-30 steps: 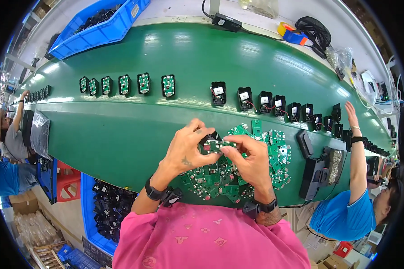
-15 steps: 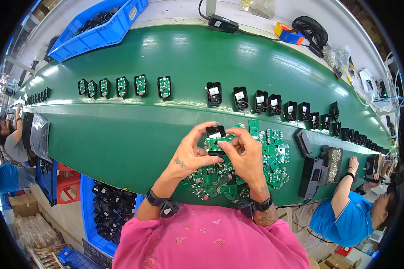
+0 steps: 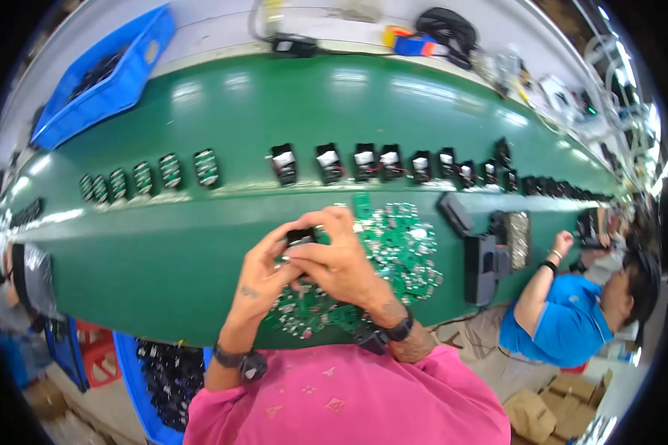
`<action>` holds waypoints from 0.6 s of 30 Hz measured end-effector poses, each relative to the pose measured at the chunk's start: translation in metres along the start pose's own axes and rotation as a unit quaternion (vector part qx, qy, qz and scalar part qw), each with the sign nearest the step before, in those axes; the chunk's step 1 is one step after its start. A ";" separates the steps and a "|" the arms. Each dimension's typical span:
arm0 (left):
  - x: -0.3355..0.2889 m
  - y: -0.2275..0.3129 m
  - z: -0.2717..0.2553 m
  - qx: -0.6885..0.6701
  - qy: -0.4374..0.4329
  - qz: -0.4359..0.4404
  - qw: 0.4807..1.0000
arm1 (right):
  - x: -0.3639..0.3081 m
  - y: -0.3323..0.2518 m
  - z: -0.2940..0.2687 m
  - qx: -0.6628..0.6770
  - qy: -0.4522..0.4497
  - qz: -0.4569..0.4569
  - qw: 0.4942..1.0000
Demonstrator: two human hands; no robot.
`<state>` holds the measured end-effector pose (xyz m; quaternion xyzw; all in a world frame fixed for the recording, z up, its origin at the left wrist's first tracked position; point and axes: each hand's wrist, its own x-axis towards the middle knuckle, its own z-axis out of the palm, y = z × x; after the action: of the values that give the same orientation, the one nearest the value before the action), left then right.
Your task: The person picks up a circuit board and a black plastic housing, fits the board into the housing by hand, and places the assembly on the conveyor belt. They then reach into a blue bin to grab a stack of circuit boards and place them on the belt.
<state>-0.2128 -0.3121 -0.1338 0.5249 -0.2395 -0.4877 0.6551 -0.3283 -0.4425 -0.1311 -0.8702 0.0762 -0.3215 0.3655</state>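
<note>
My left hand (image 3: 258, 268) is closed round a small black plastic housing (image 3: 301, 236), held over the front of the bench. My right hand (image 3: 338, 261) reaches across it, thumb and fingers pinched at its near side. These fingers hide most of the housing, and the green board seen in it earlier is covered. Just right of and beneath my hands lies a loose pile of green circuit boards (image 3: 397, 256). Farther back stand several open black housings (image 3: 327, 163) with white labels inside and red wires. To their left is a row of housings fitted with green boards (image 3: 206, 167).
A blue bin (image 3: 107, 81) of black parts is at the far left, another blue bin (image 3: 130, 371) below the bench. Dark grey devices (image 3: 481, 271) stand right of the pile. A co-worker in a blue shirt (image 3: 553, 322) sits at the right. An adapter (image 3: 295, 46) lies at the back.
The view has shifted, so the bench contents sit farther left. My right hand has closed over the housing, and the green board between my hands is now hidden.
</note>
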 end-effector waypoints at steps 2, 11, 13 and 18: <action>-0.007 0.002 0.000 -0.003 0.012 -0.004 1.000 | 0.000 -0.005 0.006 0.016 0.010 0.005 1.000; -0.006 0.001 0.025 0.046 0.126 0.174 0.976 | -0.009 -0.024 -0.004 -0.058 0.116 0.055 0.990; -0.011 0.003 0.024 0.064 0.140 0.178 0.972 | -0.005 -0.028 -0.008 -0.043 0.053 0.060 0.996; -0.020 0.004 0.020 0.121 0.165 0.213 0.955 | 0.006 -0.030 -0.018 -0.019 -0.023 0.033 0.999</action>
<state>-0.2355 -0.3036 -0.1198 0.6098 -0.2918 -0.2108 0.7061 -0.3377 -0.4340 -0.0980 -0.8813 0.1025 -0.2872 0.3611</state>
